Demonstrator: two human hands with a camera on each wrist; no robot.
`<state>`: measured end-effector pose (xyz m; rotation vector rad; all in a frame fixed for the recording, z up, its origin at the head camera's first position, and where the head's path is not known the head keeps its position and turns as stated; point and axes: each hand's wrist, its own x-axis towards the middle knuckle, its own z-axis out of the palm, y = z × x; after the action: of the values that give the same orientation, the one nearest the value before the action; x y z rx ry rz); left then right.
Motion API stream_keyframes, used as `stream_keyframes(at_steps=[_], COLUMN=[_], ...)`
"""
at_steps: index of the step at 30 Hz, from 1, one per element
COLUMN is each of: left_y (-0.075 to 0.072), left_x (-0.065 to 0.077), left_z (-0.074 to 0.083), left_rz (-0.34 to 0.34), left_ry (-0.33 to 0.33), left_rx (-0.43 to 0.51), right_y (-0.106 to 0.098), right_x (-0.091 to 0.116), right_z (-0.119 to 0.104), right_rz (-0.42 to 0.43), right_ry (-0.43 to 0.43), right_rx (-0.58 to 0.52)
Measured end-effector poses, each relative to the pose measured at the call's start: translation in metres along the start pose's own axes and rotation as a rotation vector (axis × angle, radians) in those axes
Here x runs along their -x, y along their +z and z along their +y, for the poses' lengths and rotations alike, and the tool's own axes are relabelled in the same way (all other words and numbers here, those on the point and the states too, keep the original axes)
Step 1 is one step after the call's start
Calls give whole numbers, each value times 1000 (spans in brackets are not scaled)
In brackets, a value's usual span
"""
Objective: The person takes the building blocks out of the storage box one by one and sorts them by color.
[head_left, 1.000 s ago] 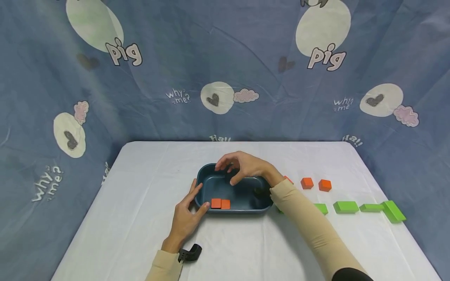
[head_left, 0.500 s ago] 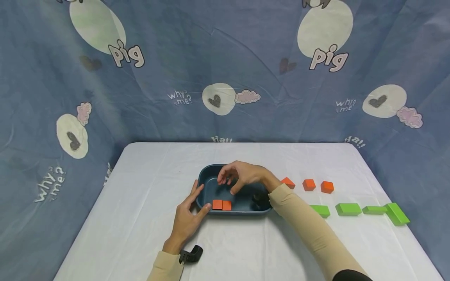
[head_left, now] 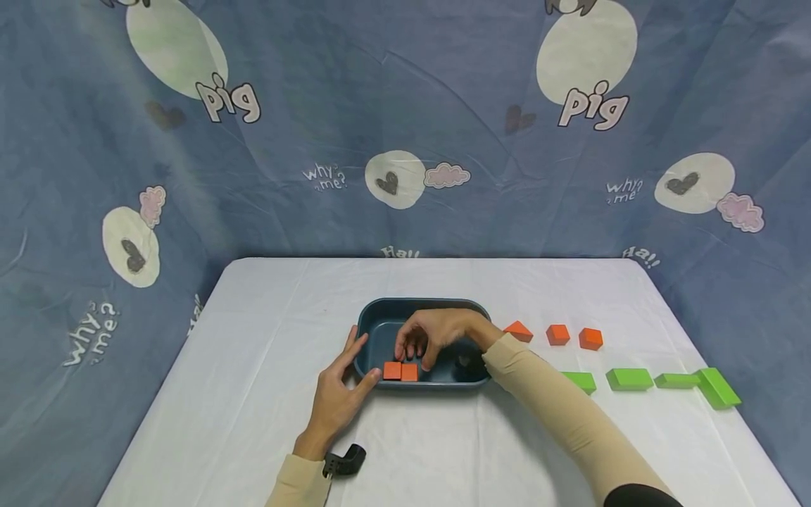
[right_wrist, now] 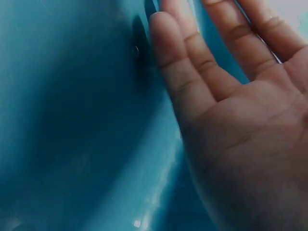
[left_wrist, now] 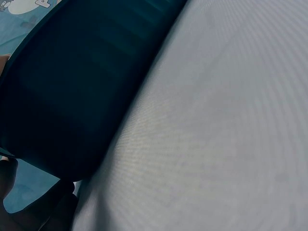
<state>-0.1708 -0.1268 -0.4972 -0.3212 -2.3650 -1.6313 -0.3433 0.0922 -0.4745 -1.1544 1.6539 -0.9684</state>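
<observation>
A dark blue rectangular tray (head_left: 380, 310) stands on the white table. Two orange cubes (head_left: 392, 371) sit side by side inside it, against the near wall at the left. My left hand (head_left: 334, 403) rests at the tray's left end, fingers straight along the outer side and thumb at the near rim. Reaching over from the right, my right hand (head_left: 437, 332) is lowered inside the tray. Its fingers bend loosely downward, the tips close beside the cubes. In the right wrist view the palm and fingers of the right hand (right_wrist: 240, 110) show with nothing held.
Right of the tray lie an orange triangular block (head_left: 519, 332) and two more orange blocks (head_left: 558, 334). In front of them runs a row of several green blocks (head_left: 629, 379), one partly behind the right sleeve. A blue printed cloth (head_left: 405, 105) hangs around the table.
My right hand has come down from above the tray's far side towards the orange cubes near the front wall. The left hand stays at the tray's left end.
</observation>
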Motion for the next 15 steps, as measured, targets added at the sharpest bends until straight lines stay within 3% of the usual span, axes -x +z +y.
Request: stream_keyframes(at_steps=[15], left_y=[0], left_x=[0], left_z=[1], left_rz=[-3], left_ry=[-1], left_rx=[-11], right_y=[5], right_x=[-4], right_z=[3], right_rz=[-85], right_ry=[60], right_rx=[47])
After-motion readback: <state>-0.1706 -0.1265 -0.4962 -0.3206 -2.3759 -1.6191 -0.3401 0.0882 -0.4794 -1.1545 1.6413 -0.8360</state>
